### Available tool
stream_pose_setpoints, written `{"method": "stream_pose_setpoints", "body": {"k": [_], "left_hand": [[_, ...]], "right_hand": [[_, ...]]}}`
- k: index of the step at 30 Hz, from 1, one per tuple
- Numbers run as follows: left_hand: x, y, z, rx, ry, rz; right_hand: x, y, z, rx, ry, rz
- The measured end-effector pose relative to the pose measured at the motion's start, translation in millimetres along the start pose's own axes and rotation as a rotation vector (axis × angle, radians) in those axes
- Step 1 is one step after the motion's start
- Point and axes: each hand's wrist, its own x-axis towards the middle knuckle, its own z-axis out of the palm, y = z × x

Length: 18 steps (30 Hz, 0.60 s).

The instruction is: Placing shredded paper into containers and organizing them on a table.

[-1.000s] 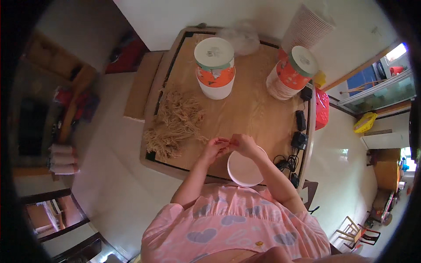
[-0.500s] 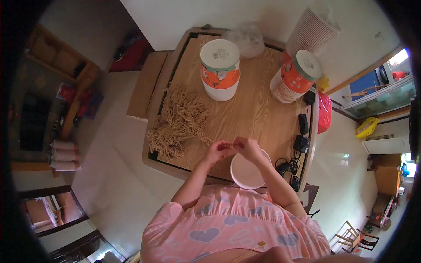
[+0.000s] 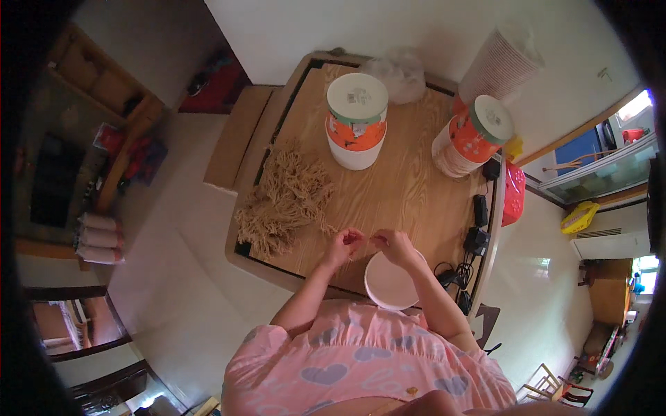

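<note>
Over the near edge of the table, my left hand (image 3: 343,247) and my right hand (image 3: 393,246) face each other with a small gap between the fingertips. Both have their fingers pinched; whatever they hold is too small to make out. Just below my right hand stands a round white tub (image 3: 390,283), partly covered by that hand and forearm. A tangled heap of tan twisted cords (image 3: 288,200) lies to the left of my left hand, a few loose ends reaching toward it.
Farther back stands a white tub with an orange band and an upturned lidded container (image 3: 357,100) on top. At the right are a similar orange container (image 3: 479,128), a tall stack of white tubs (image 3: 501,66), and black adapters with cables (image 3: 476,241). A clear plastic bag (image 3: 397,75) lies at the back.
My hands have drawn slightly apart, opening a gap between the fingertips. The whole view has shifted a little, so the table sits lower. The cord heap and tubs stay in place.
</note>
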Motion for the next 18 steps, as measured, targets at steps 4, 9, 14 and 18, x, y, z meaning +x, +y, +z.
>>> {"method": "stream_pose_setpoints", "body": {"k": [4,9,14,18], "left_hand": [[-1,6,8,0.006,-0.016,0.144],[-1,13,7,0.097,-0.032,-0.029],[-3,12,9,-0.108,0.013,-0.053],[-3,5,6,-0.153,0.044,-0.042]], "right_hand": [[1,10,3,0.039,-0.023,0.015],[0,11,2,-0.003,-0.005,-0.022],[-1,-5,-1,0.032,0.038,0.034],[-1,-3,3,-0.023,0.046,-0.011]]}}
